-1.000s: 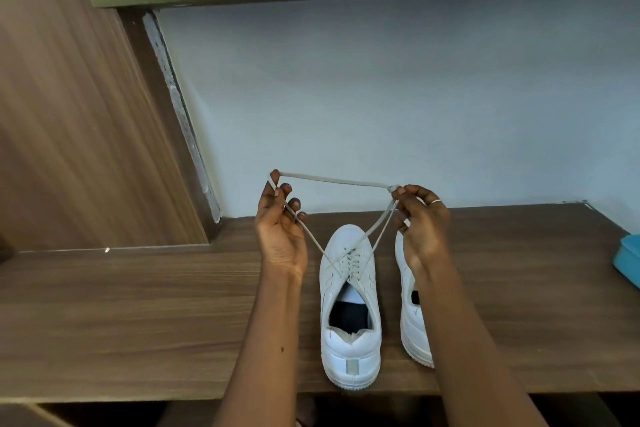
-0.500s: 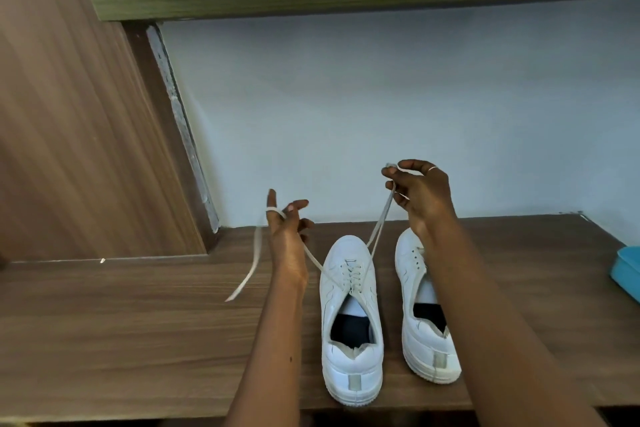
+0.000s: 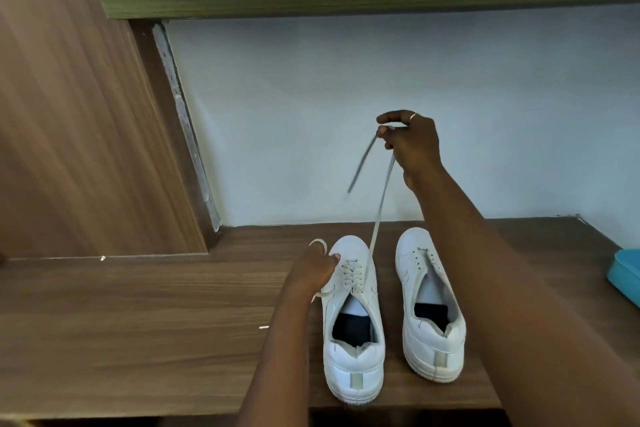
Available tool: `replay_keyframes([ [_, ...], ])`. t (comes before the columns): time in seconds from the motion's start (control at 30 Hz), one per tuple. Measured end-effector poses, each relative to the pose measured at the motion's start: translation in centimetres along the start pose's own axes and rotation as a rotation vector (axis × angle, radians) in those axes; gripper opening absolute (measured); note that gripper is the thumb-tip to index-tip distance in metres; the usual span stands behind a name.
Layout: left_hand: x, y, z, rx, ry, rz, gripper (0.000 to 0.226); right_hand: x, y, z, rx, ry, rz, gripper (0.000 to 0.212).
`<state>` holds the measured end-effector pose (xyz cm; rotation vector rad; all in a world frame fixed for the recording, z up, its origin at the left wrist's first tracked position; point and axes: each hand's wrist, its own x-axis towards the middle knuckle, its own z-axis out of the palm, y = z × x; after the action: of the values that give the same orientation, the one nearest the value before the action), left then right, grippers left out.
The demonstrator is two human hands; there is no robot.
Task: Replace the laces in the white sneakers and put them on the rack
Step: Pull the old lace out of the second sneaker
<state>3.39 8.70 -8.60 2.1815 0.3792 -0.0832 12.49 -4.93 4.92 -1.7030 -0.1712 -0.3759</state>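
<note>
White laced sneaker [image 3: 353,319] beside unlaced sneaker [image 3: 429,308] on wooden shelf [image 3: 138,315]. Right hand [image 3: 412,146] pinches lace [image 3: 381,198] aloft; left hand [image 3: 313,270] grips looped opposite end.

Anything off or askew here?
Nothing spilled or damaged. Only mismatch: the right sneaker has bare eyelets, while the left sneaker is laced. Its lace is pinched high by the right hand and gripped low by the left hand. Both sneakers stand upright, side by side.
</note>
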Motion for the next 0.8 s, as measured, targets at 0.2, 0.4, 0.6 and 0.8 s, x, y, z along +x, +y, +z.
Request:
replay_keyframes([
  [0.2,-0.3,-0.8,0.0,0.217,-0.024,-0.064,0.035,0.2,2.8,0.5,-0.514,-0.148,-0.111,0.029],
  [0.4,-0.6,-1.4,-0.1,0.218,0.074,-0.093,0.028,-5.4,7.7,1.0,-0.814,-0.442,0.08,0.026],
  [0.6,-2.6,-1.2,0.4,0.273,0.076,-0.01,0.019,-12.9,10.1,0.3,-0.704,-0.74,0.185,0.049],
  [0.8,-3.6,-1.3,2.3,0.413,0.139,-0.037,0.053,-14.6,12.1,1.2,-0.838,-0.599,0.03,0.041],
])
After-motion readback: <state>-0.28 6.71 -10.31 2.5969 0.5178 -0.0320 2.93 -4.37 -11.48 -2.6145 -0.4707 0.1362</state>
